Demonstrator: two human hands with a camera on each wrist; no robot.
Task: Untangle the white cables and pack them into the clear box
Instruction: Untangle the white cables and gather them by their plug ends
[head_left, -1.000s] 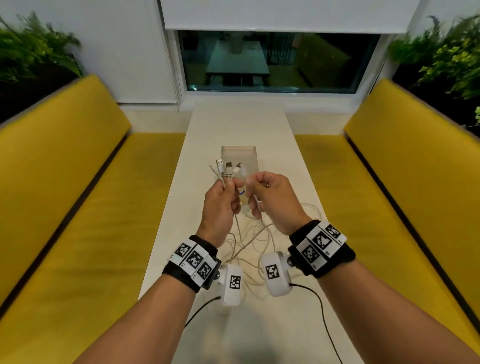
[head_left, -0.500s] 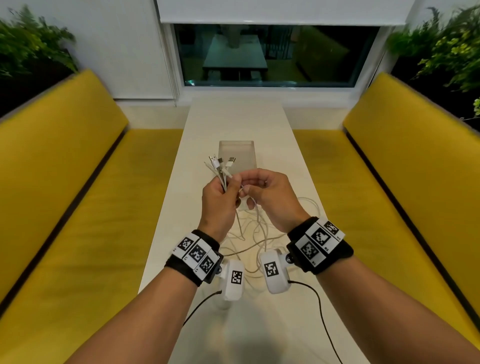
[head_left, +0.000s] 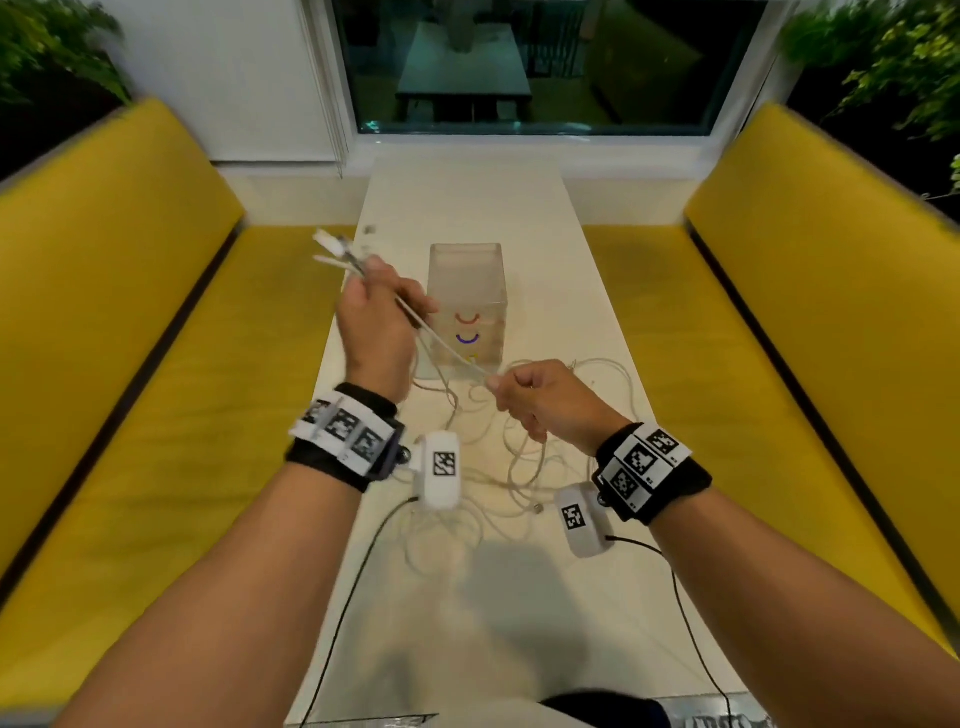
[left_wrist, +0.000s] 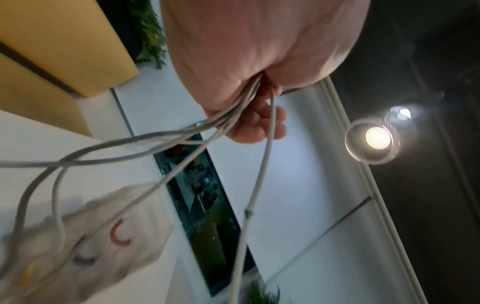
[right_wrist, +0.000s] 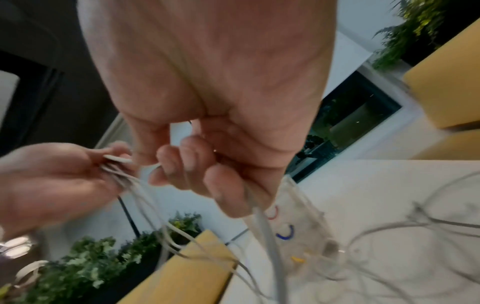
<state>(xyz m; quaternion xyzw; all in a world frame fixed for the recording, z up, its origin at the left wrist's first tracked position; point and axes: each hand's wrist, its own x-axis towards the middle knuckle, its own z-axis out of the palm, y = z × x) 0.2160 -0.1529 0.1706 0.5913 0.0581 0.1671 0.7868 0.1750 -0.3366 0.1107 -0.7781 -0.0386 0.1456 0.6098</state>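
My left hand (head_left: 374, 317) is raised left of the clear box (head_left: 466, 291) and grips a bundle of white cables (left_wrist: 228, 121); their plug ends (head_left: 332, 249) stick out up and left of the fist. A taut white cable (head_left: 447, 351) runs from that fist down to my right hand (head_left: 540, 400), which pinches it between thumb and fingers (right_wrist: 187, 162). The rest of the white cables (head_left: 519, 467) lie in loose tangled loops on the white table (head_left: 467, 197) under both hands. The clear box stands upright, with red and blue arc marks on its near wall.
Yellow benches (head_left: 114, 312) flank the narrow table on both sides. Thin black cords (head_left: 358, 577) run from the wrist cameras toward the near table edge. A window (head_left: 519, 62) and green plants (head_left: 883, 57) are at the far end.
My hands have drawn apart: the left went up and left with the plug ends, the right came down and right along one cable, pulling it taut.
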